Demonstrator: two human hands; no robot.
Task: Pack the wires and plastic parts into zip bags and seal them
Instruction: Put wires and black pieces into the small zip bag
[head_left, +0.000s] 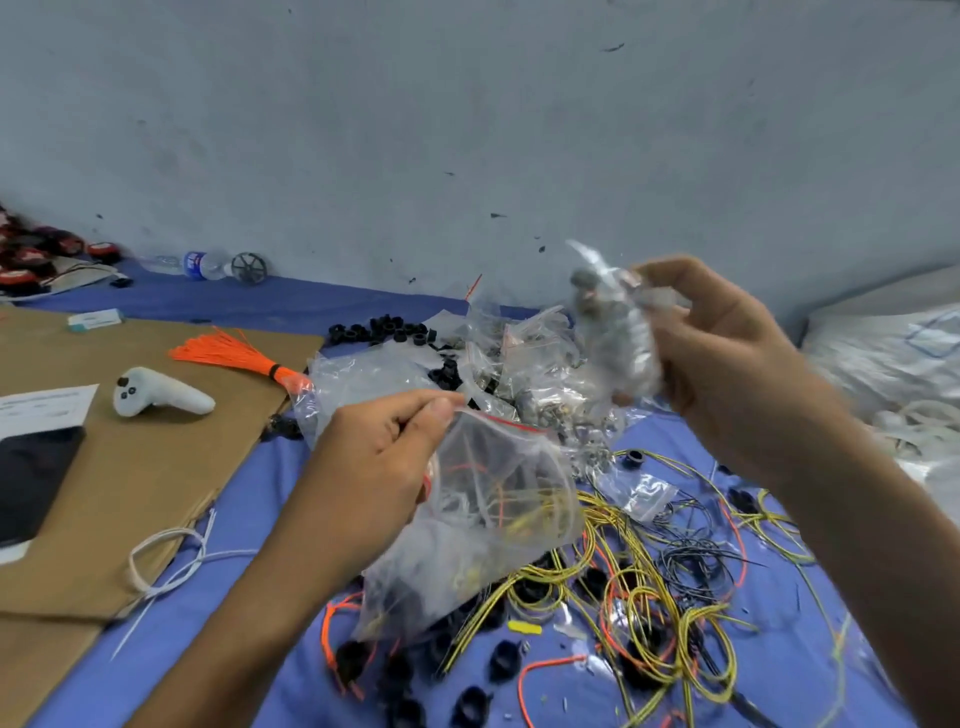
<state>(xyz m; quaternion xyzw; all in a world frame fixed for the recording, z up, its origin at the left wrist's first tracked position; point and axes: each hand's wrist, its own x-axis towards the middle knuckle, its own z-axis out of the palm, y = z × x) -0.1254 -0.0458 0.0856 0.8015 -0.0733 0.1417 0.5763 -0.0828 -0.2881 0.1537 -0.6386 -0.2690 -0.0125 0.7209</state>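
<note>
Left hand (374, 462), raised over the work area with the forearm entering from the lower left: thumb and curled fingers pinch the mouth of a clear, soft plastic zip bag with a red seal strip (498, 519), which hangs below the hand and holds coiled yellow, white and orange wires. Right hand (727, 353), raised higher at centre right: fingers curled round a crumpled clear plastic bag (618, 332), motion-blurred, with greyish contents that cannot be made out. At left, a flat brown cardboard sheet (130, 493) carries a smooth white hand controller with dark buttons (156, 393) and, at its far corner, a fanned bundle of thin orange strands bound by a black band (234, 356). Looped white cable ties (166, 561) lie across the cardboard's right edge. Behind the hands, a row of small black plastic rings (379, 332) lies just beside a heap of glossy, wrinkled clear bags (519, 353). Below and right of the held zip bag, loose yellow-and-green striped wires (665, 623) tangle with orange wires (545, 670) and further black plastic rings (504, 660). At far right, a white woven sack (893, 353). All rest on a blue cloth (311, 301) that meets a scuffed pale grey-blue wall (467, 130); a clear water bottle with a blue label (202, 265) lies at the wall's foot.
</note>
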